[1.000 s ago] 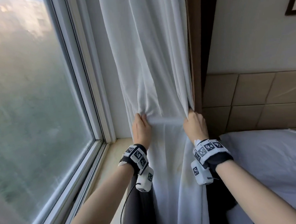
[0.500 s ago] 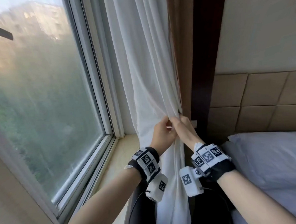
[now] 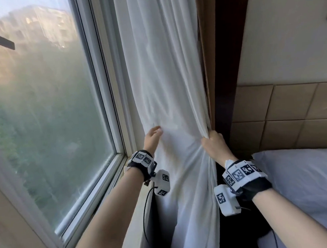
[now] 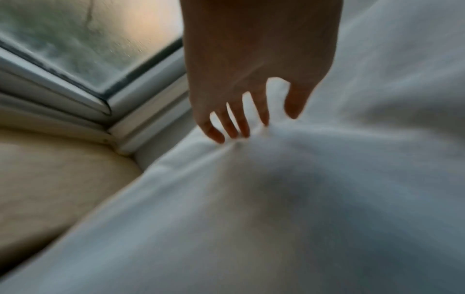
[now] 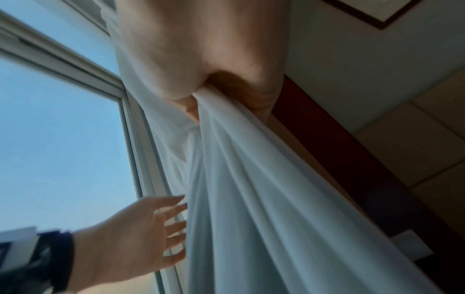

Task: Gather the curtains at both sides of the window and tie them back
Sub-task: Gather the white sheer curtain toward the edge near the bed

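Observation:
A white sheer curtain [image 3: 168,85] hangs at the right side of the window [image 3: 44,101]. My right hand [image 3: 214,143] grips a bunch of its folds at the right edge, fingers curled round the cloth [image 5: 226,139]. My left hand [image 3: 153,135] is at the curtain's left edge with fingers spread and straight. Its fingertips [image 4: 226,133] touch the fabric [image 4: 276,199] and hold nothing. The right wrist view shows the same left hand [image 5: 151,228] open beside the cloth. A brown heavier curtain [image 3: 205,55] hangs behind the white one.
A beige window sill [image 4: 50,189] runs below the glass. A dark wooden post [image 3: 229,63] stands right of the curtains, then a tan padded headboard [image 3: 283,117]. A bed with a white pillow [image 3: 298,183] lies at the lower right.
Half a second ago both hands met at the gathered curtain. My left hand has let go and moved left to the curtain's left edge, fingers spread; the right hand keeps its grip.

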Motion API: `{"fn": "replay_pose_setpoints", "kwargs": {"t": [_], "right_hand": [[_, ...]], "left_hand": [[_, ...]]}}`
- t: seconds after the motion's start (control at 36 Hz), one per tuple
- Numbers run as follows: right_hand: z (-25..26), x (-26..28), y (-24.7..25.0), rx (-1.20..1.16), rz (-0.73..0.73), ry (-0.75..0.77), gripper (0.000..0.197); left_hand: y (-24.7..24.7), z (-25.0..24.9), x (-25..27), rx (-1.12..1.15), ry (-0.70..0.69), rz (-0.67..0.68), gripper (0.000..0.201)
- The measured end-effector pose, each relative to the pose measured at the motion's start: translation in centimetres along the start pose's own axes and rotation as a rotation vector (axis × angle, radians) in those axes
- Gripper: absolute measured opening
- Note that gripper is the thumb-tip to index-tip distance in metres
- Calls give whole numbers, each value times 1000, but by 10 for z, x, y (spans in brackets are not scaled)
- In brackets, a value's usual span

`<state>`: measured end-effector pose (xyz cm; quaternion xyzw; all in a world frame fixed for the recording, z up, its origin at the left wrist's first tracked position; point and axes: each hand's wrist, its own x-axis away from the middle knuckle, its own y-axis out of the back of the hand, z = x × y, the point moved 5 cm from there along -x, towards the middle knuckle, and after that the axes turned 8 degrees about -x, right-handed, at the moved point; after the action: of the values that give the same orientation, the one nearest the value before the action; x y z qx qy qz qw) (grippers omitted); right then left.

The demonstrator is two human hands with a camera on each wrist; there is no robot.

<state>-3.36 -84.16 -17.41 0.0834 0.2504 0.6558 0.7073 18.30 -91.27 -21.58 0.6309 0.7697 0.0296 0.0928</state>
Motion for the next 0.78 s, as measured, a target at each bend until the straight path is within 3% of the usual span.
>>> {"fn": "replay_pose_setpoints", "kwargs": {"t": [0.14, 0.28, 0.39, 0.5, 0.61, 0.78], "right_hand": [[-5, -5, 3, 50, -122, -8, 32], [-6, -19, -3, 91, -132, -39, 19], [-9, -29, -3, 169, -159, -55, 26], [-16, -36, 2, 293, -239, -44, 28], [-17, -41, 7, 327, -255, -27, 27], [-19, -45, 9, 324, -247, -6, 27]], "left_hand": [[-20, 1, -18, -23, 90, 171, 46], [-75, 2, -29, 181, 188, 328, 61], [-99, -5, -18, 255, 164, 461, 34], [-115, -12, -10, 218, 78, 555, 27], [-112, -12, -16, 122, -15, 457, 22], [-78, -14, -23, 93, -26, 23, 14]]}}
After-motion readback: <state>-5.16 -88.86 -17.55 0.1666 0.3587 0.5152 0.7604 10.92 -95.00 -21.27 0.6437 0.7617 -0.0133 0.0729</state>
